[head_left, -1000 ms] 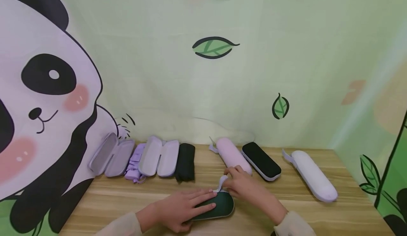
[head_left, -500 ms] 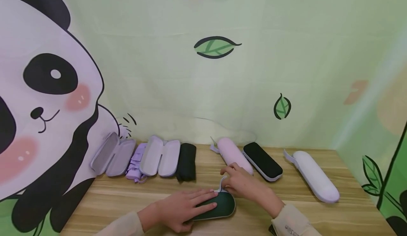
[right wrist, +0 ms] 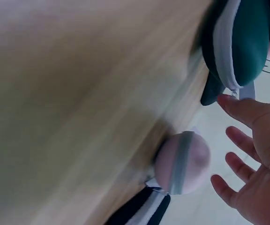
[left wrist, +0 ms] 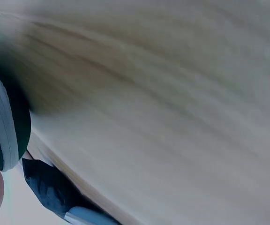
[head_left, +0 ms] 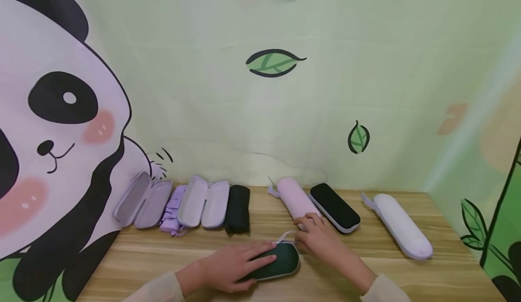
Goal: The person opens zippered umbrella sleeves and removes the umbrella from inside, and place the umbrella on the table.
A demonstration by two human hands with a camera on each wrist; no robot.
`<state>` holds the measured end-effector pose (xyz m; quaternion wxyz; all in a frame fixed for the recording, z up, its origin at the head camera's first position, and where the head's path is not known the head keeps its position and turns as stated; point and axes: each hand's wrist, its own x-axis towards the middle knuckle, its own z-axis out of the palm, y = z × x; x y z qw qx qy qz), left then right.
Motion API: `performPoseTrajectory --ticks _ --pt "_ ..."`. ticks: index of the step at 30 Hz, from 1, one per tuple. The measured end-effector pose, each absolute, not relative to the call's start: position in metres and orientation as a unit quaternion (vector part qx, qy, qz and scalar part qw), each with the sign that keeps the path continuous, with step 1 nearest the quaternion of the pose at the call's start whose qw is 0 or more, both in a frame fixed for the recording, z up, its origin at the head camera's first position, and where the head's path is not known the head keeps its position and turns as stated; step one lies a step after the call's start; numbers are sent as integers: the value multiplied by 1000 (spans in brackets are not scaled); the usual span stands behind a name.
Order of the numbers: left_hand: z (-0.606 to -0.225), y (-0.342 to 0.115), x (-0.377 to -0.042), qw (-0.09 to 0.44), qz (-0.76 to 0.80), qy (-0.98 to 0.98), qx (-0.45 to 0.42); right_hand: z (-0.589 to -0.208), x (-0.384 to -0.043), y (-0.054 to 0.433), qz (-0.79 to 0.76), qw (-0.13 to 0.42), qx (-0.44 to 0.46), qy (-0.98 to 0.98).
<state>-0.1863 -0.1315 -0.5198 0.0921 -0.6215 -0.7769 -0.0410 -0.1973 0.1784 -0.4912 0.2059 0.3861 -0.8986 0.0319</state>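
Wears a pale cream left sleeve (head_left: 156, 289) at bottom left of centre and a matching right sleeve (head_left: 384, 290) farther right, leaving left hand (head_left: 229, 266) and right hand (head_left: 316, 237) bare.

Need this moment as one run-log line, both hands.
left hand: spread on green case | right hand: fingertip at zipper pull, pinch unclear | pink case: beyond right hand, beside black case

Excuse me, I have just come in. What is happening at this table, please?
A person is working on a dark green case with both hands. The left hand rests across its top, while the right hand seems to pinch the zipper pull near its right end. The lid is down; whether it is fully zipped, I cannot tell. Farther back are two open cases at left, and a pink case, black case and white case at right.
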Motion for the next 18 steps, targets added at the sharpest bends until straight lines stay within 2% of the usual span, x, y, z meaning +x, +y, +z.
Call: performPoseTrajectory --ticks 8,18 --pt "-519 -129 -182 52 -102 -835 -539 -503 -201 177 31 218 356 -908" --pt "-519 -124 -180 27 -176 -854 -489 -517 -200 171 28 251 328 -910"
